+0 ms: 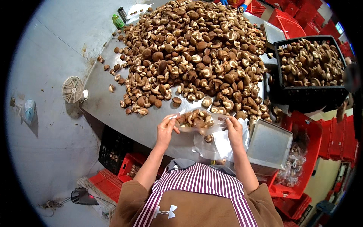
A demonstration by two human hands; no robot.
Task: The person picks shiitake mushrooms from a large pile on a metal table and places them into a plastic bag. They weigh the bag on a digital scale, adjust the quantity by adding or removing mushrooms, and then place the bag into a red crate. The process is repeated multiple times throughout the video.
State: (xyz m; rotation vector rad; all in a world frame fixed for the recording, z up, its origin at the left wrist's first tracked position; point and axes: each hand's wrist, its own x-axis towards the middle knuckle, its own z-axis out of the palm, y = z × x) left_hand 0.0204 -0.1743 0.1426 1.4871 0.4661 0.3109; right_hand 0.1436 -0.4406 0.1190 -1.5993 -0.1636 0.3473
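Observation:
Between my hands a clear plastic bag [196,123] is stretched wide, with several brown mushrooms inside it. My left hand [166,128] pinches the bag's left edge; my right hand [234,129] grips its right edge. Just below, more clear plastic bags and a white sheet [222,143] lie at the table's near edge, where a loose mushroom [208,138] also shows. Beyond the bag, a big heap of mushrooms [189,56] covers much of the metal table [113,102].
Right of my hands stands a metal tray [270,143], beside a red crate [300,181] of filled bags. A black crate [283,80] heaped with mushrooms stands far right. A small fan [73,89] is at the table's left edge. Another person's blue-gloved hand [244,6] shows at the far side.

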